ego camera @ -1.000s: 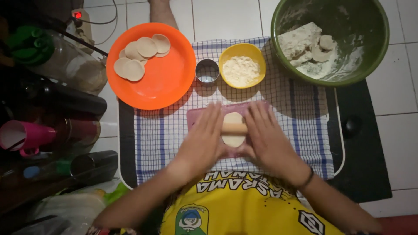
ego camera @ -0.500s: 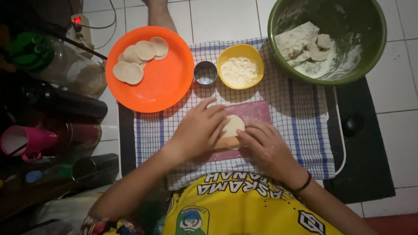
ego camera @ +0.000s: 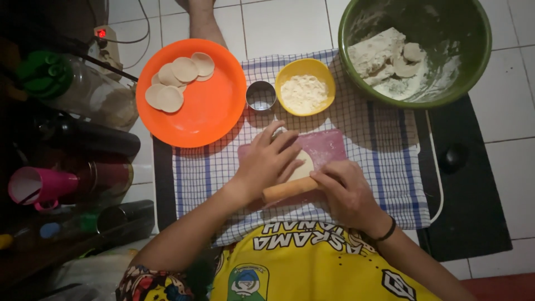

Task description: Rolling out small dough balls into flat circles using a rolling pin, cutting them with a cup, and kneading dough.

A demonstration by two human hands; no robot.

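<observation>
A small pink board (ego camera: 329,146) lies on a blue-checked cloth (ego camera: 384,161). On it rests a flattened piece of pale dough (ego camera: 304,166). My left hand (ego camera: 266,160) presses flat on the dough's left side with fingers spread. My right hand (ego camera: 346,192) grips a short wooden rolling pin (ego camera: 288,190), which lies tilted at the board's near edge, just below the dough.
An orange plate (ego camera: 206,106) with several round dough discs (ego camera: 178,81) sits at the far left. A metal ring cutter (ego camera: 261,96) and a yellow bowl of flour (ego camera: 305,86) stand behind the board. A green bowl (ego camera: 473,61) holds dough at the far right. Bottles and a pink cup (ego camera: 33,187) crowd the left.
Both hands were rolling the pin over the dough; now the pin is drawn back toward me in the right hand, and the left hand rests on the dough.
</observation>
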